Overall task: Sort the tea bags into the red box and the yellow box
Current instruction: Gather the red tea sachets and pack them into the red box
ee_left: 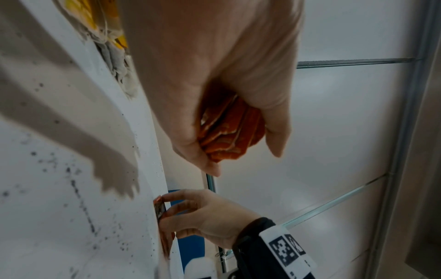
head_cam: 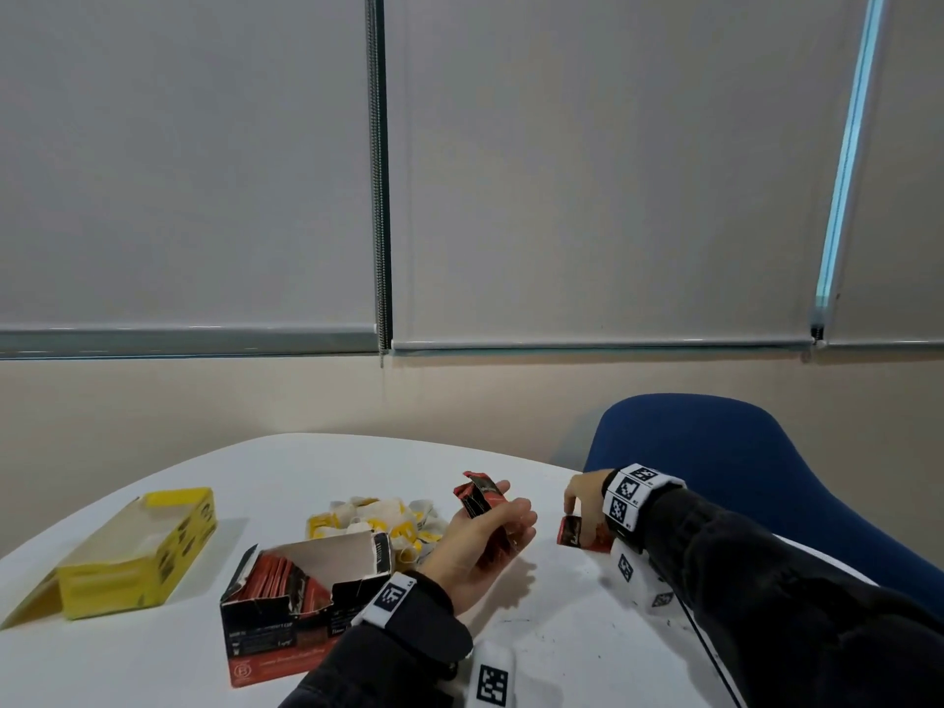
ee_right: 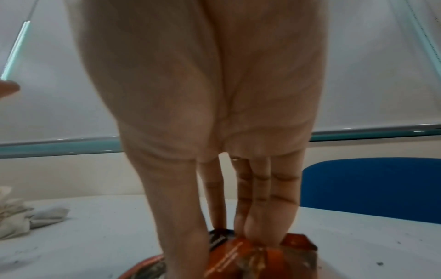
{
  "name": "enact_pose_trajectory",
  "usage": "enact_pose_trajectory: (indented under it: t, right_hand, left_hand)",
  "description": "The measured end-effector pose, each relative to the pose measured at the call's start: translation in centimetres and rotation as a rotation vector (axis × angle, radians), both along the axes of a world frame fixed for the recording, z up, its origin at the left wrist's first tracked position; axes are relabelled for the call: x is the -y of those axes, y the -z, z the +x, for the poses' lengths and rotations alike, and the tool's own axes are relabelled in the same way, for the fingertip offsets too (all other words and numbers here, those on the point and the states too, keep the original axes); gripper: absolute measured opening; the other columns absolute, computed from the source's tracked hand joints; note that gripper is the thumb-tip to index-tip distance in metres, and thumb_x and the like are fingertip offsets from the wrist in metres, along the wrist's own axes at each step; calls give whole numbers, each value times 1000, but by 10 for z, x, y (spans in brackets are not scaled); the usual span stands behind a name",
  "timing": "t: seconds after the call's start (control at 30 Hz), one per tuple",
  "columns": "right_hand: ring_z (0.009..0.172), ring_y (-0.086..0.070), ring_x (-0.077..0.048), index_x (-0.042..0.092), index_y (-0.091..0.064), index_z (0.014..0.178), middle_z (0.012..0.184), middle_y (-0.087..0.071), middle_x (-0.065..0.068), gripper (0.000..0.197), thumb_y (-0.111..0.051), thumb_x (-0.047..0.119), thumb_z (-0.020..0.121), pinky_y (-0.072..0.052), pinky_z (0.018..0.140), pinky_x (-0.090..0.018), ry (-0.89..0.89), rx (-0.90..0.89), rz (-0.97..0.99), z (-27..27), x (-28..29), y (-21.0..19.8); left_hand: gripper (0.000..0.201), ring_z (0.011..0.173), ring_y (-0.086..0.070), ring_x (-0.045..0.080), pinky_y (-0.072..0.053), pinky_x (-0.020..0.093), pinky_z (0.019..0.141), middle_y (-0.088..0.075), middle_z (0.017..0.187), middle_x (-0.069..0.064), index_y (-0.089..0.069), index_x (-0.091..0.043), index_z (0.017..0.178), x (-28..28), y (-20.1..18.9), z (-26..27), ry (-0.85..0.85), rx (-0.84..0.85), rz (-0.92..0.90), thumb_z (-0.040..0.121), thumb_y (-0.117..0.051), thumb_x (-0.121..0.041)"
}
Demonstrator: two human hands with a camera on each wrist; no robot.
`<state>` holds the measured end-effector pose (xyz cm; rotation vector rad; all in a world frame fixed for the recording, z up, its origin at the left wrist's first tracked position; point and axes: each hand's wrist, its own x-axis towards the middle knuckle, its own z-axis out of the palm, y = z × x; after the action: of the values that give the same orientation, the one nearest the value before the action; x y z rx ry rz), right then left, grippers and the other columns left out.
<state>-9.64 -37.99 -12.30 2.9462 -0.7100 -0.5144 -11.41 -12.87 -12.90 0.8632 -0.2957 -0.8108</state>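
Her left hand (head_cam: 485, 544), palm up, curls round a fanned stack of red tea bags (head_cam: 480, 495) above the desk (head_cam: 562, 631). The right hand (head_cam: 587, 503) reaches down and pinches more red packets (head_cam: 577, 532) lying on the desk beside it. The red box (head_cam: 306, 595) stands open just left of her wrist, loose yellow tea bags (head_cam: 378, 518) heaped behind it, the yellow box (head_cam: 138, 554) further left.

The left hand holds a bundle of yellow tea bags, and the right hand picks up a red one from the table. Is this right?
Not quite. The bundle in the left hand is red, not yellow, as the left wrist view shows. The right hand does pinch a red tea bag on the table.
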Motion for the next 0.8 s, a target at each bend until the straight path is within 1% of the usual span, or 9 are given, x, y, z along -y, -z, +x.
enact_pose_trajectory:
  t: [0.1,0.2,0.27,0.33,0.4,0.47,0.6,0.7,0.8]
  right_hand:
    - [88,-70,-21,28,-69,100,100,-71,4,68,-76,53,37,-58,83,-36,0,17,-19,-8,-5,-3]
    - [95,-67,-21,27,-64,106,108,-68,4,65,-84,45,47,-56,84,-34,7,54,42,-34,-35,-25]
    - [100,-64,-21,22,-64,109,111,-65,2,52,-85,34,63,-53,76,-28,2,94,111,-44,-45,-34]
    - [94,-62,-20,17,-65,105,101,-63,0,30,-77,20,78,-47,60,-21,3,174,192,-51,-49,-42]
    - [86,-62,-18,19,-61,95,90,-62,2,16,-71,15,84,-45,55,-19,5,308,322,-59,-46,-51]
    - [78,-61,-14,20,-59,94,81,-62,4,14,-69,13,86,-45,56,-21,9,464,474,-67,-41,-61]
    - [82,-66,-19,12,-59,101,91,-67,-10,17,-64,1,88,-53,60,-25,4,730,825,-83,-48,-77]
    - [86,-68,-22,4,-57,108,88,-68,-9,21,-62,-2,89,-56,72,-29,-64,779,1153,-86,-57,-79]
    - [85,-68,-18,5,-58,105,87,-67,-6,19,-63,-3,88,-56,76,-27,-101,748,1259,-80,-68,-76]
  left_hand:
    - [38,84,-64,27,-58,32,75,-64,86,12,-57,-3,111,-1,-3,-1,20,-76,-27,76,-73,-6]
    - [37,88,-65,27,-58,33,77,-65,93,12,-63,-5,96,-3,-5,-1,27,-101,8,67,-79,-21]
    - [38,92,-65,27,-58,34,76,-64,99,12,-62,-7,95,-4,-5,-1,23,-114,11,66,-79,-25]
    - [41,94,-66,28,-58,36,77,-64,101,13,-60,-7,95,-5,-6,-2,35,-113,6,65,-79,-28]
    - [44,98,-66,31,-58,38,79,-64,103,14,-60,-6,96,-5,-6,-2,34,-112,8,64,-79,-28]
    - [53,104,-66,34,-59,39,80,-61,113,15,-58,-4,104,-5,-6,-2,13,-120,7,62,-80,-27]
    - [66,103,-66,37,-59,41,80,-56,123,18,-56,-3,117,-4,-6,-1,-48,-126,30,60,-82,-25]
    - [60,102,-66,37,-59,41,79,-57,122,18,-56,-1,116,-4,-5,-1,-55,-126,28,67,-81,-25]
    - [54,102,-65,36,-59,39,82,-61,116,18,-60,1,110,-5,-4,-2,-12,-106,-16,67,-80,-27]
